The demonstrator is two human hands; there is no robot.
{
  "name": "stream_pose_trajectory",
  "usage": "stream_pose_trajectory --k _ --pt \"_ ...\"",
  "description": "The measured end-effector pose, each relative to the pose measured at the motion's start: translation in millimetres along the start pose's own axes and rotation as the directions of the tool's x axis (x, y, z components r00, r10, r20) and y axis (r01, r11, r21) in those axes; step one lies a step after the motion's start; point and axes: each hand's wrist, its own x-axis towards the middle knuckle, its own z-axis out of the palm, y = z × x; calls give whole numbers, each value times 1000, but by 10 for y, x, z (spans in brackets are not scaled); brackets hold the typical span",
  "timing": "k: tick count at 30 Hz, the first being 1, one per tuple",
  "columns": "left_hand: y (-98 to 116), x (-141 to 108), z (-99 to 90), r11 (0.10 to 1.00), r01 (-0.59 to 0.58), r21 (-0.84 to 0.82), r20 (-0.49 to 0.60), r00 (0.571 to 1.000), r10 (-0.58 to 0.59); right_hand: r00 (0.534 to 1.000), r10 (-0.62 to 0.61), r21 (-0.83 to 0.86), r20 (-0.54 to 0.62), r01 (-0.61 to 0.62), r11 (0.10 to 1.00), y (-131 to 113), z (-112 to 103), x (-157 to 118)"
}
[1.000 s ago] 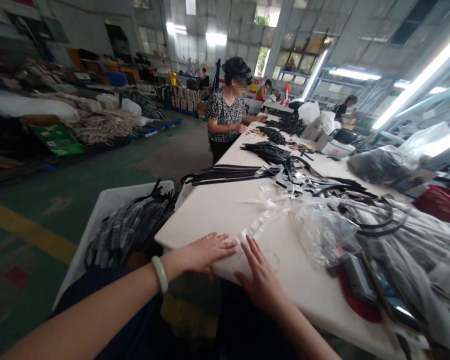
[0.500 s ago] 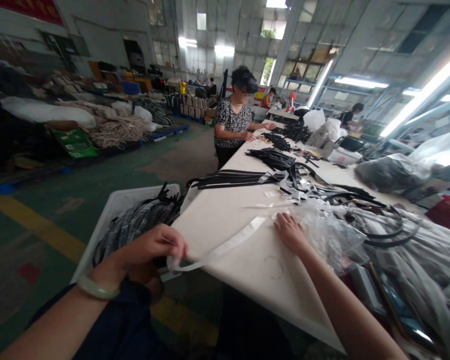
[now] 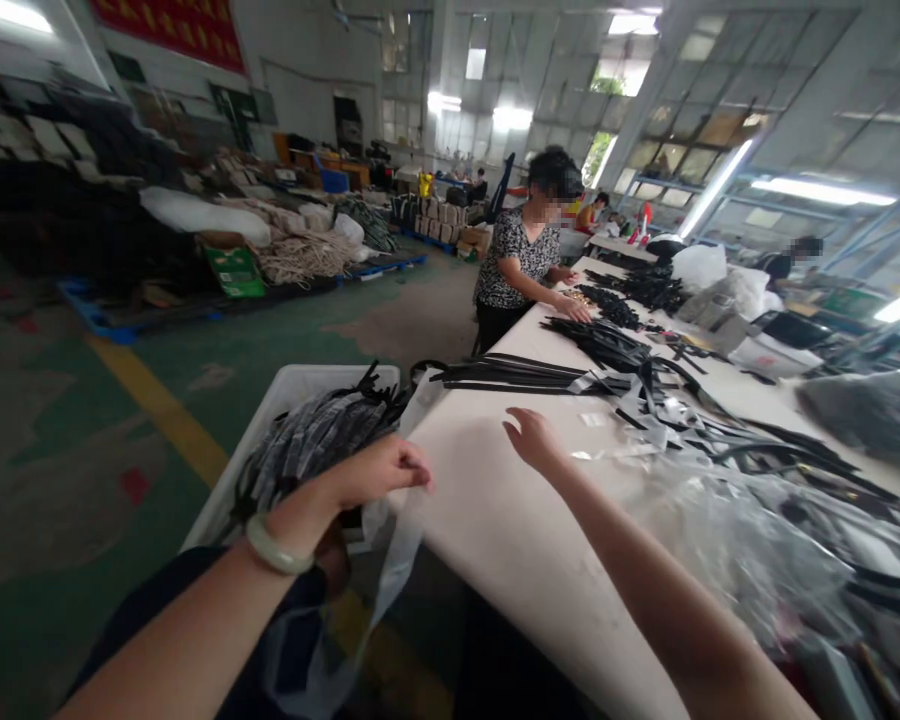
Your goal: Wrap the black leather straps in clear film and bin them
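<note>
A translucent white strip (image 3: 396,575) hangs down past the table's near left edge from my left hand (image 3: 390,468), whose fingers are pinched on it. A pale bangle (image 3: 276,546) circles that wrist. My right hand (image 3: 534,440) hovers over or rests on the cream tabletop (image 3: 495,480), fingers apart and holding nothing. Just beyond it lie long black strips (image 3: 510,374) in a bundle. Clear plastic (image 3: 735,540) is heaped to the right of my right forearm.
Below my left hand's far side, a white bin (image 3: 270,400) holds grey and black strips (image 3: 307,440). A person (image 3: 521,250) stands at the table's far left side. Black pieces (image 3: 607,345) and bags (image 3: 862,410) cover the right side.
The view has turned left. The strip's far part has left the tabletop and now dangles from my left hand. My right hand has moved away from the clear plastic, towards the black strips.
</note>
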Motion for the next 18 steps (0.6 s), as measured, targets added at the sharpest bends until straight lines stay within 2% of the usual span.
stream_pose_trajectory --k 2,4,6,8,11,13,15,17,18 --pt "-148 138 190 979 52 -198 26 999 -48 998 -48 21 40 47 999 -204 132 437" --pt "-281 197 259 923 136 -360 -33 987 -159 994 -72 40 84 68 997 -332 255 756" --pt "-372 225 249 881 160 -445 -138 960 -244 990 -69 50 123 64 997 -419 345 906" --pt "-440 252 211 893 142 -428 -249 931 -268 988 -57 45 143 52 998 -517 365 867" --pt "-543 300 173 950 141 -280 -367 898 -241 986 -84 25 146 81 996 -733 271 463" --pt "-604 330 170 963 111 -245 -417 885 -208 978 -140 12 152 140 990 -879 208 9" --pt "-634 349 177 953 42 -299 -446 877 -178 964 -218 3 151 220 976 -953 221 -509" --pt "-624 349 184 934 -21 -356 -474 866 -161 933 -359 -14 13 360 933 -922 326 -983" --pt "-609 340 186 931 -41 -362 -489 859 -153 902 -423 -36 -85 421 906 -875 403 -1176"
